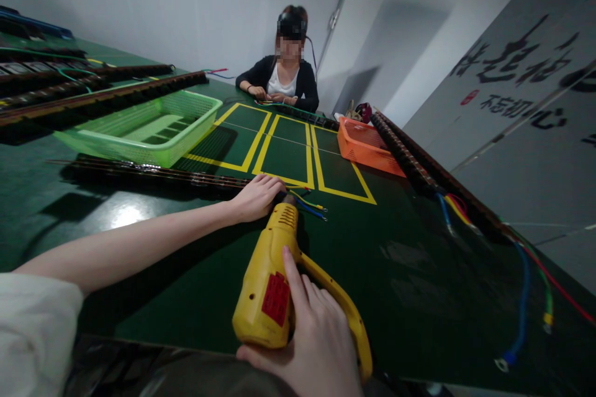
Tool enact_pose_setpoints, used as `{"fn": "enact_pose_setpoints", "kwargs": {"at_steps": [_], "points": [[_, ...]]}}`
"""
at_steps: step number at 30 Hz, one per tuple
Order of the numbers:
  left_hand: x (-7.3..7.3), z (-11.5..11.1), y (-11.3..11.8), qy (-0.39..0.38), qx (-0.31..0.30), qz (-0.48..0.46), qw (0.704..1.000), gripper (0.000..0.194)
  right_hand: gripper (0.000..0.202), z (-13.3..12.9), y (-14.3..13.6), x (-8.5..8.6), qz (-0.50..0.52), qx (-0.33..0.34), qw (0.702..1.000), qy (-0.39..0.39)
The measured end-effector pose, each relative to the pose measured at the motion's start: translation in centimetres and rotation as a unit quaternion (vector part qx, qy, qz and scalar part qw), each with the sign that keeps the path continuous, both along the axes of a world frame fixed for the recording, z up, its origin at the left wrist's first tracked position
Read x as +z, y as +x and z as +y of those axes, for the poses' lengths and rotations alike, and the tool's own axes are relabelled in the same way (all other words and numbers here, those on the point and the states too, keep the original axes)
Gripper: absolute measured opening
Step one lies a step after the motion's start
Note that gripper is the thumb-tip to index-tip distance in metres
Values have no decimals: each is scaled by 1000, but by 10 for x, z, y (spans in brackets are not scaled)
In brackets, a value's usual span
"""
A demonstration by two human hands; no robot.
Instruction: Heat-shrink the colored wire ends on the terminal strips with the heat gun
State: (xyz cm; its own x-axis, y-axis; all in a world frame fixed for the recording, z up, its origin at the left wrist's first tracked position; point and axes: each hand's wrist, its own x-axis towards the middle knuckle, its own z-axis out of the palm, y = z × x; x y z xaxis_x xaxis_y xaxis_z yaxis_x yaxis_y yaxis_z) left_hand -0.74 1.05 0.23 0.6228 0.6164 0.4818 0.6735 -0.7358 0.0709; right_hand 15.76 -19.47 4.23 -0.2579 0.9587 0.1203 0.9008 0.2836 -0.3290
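Observation:
My right hand is wrapped around the handle of a yellow heat gun, its index finger stretched along the body. The nozzle points away from me, at the end of a long dark strip assembly with thin metal rails. My left hand is closed over that end, just left of the nozzle; its fingertips are partly hidden. Blue wires and a yellow-green wire with ring terminals come out beyond it and lie to the right of the nozzle.
A green basket stands behind the strip, with more strips across and beyond it. An orange basket is at the back right, beside strips with wires along the right edge. Yellow tape marks the table. Across sits a person handling wires.

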Motion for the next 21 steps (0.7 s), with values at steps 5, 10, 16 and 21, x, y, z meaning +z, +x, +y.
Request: {"fn": "enact_pose_setpoints", "kwargs": {"at_steps": [5, 10, 16, 21], "points": [[1, -1, 0, -6, 4, 5, 1000, 38, 124, -6, 29, -3, -19, 9, 1000, -9], [3, -2, 1, -12, 5, 7, 1000, 38, 125, -20, 52, -6, -41, -22, 999, 9], [2, -2, 0, -6, 2, 5, 1000, 37, 127, -28, 60, -3, -64, -57, 996, 27], [2, -2, -1, -15, -1, -8, 1000, 34, 125, -25, 58, -3, -69, -39, 997, 25]]}}
